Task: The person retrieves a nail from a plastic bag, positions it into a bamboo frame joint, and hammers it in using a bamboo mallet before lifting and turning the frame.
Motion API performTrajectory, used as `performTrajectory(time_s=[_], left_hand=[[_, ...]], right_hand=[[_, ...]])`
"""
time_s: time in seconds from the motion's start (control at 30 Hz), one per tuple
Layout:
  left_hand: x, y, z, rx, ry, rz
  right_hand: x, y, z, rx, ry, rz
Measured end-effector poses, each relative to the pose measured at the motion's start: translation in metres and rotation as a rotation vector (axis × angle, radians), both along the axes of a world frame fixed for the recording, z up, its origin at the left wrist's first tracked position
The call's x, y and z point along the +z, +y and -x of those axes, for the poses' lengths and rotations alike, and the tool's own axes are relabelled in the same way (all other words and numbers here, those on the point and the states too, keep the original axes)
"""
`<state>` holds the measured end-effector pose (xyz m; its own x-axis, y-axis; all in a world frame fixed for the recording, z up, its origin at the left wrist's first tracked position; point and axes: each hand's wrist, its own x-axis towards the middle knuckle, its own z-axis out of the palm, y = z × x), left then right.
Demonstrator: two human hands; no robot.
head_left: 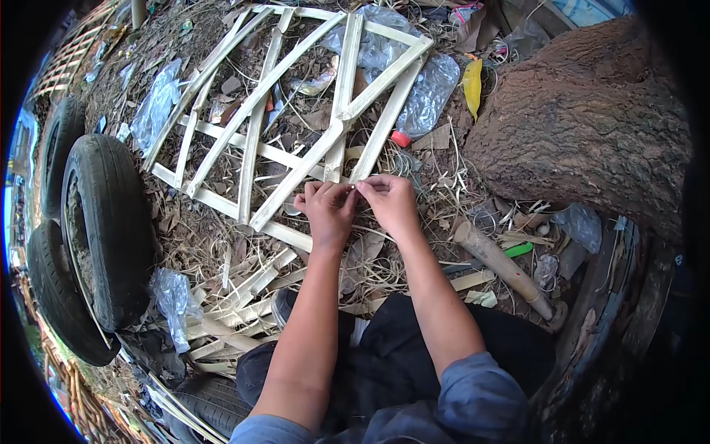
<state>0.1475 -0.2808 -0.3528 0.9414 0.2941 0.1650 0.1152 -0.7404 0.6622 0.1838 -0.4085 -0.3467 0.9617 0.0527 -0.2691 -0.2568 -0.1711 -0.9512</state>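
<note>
A lattice of flat, pale bamboo strips point(248, 111) lies on the ground ahead of me. My left hand point(328, 213) is at its near edge, fingers curled and thumb pressed in. Close beside it, my right hand point(392, 209) pinches with thumb and forefinger. The fingertips of both hands almost meet at a small pale bit by the lattice's near right corner. What exactly they grip is too small to make out, and the hands cover part of that corner.
On the right rises a thick tree trunk point(584, 118). Below it lie a round wooden stick point(503, 268) and a green-handled tool point(518, 250). Old tyres point(111, 229) stand at left. Loose bamboo strips point(240, 314), plastic bags point(429, 92) and a red cap point(400, 138) litter the soil.
</note>
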Motion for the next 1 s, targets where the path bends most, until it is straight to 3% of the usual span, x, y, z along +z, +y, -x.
performTrajectory(time_s=[0.07,0.13,0.2,0.3,0.4,0.5,0.7,0.83,1.0], left_hand=[[-0.001,-0.001,-0.001,0.004,-0.023,-0.016],[-0.002,0.001,0.003,0.003,-0.027,-0.030],[0.000,-0.001,0.001,-0.021,-0.020,-0.056],[-0.001,-0.002,0.002,-0.030,-0.038,-0.070],[0.000,0.000,0.002,-0.013,-0.026,-0.064],[0.000,-0.002,0.000,-0.009,-0.032,-0.072],[-0.001,0.000,-0.002,-0.021,-0.011,-0.060],[0.002,0.000,-0.003,-0.029,0.018,-0.052],[-0.004,0.003,-0.002,-0.045,-0.035,-0.035]], right_hand=[[0.018,-0.009,-0.004,-0.008,0.073,0.018],[0.051,-0.023,-0.007,-0.029,-0.031,-0.009],[0.105,-0.041,-0.010,0.128,-0.216,0.239],[0.159,-0.088,0.000,0.399,-0.267,0.518],[0.185,-0.156,0.031,0.434,-0.205,0.701],[0.170,-0.235,0.069,0.338,0.137,0.790],[0.128,-0.320,0.140,0.458,0.215,0.943],[0.102,-0.342,0.146,0.532,-0.039,1.152],[0.074,-0.353,0.143,0.581,-0.051,1.190]])
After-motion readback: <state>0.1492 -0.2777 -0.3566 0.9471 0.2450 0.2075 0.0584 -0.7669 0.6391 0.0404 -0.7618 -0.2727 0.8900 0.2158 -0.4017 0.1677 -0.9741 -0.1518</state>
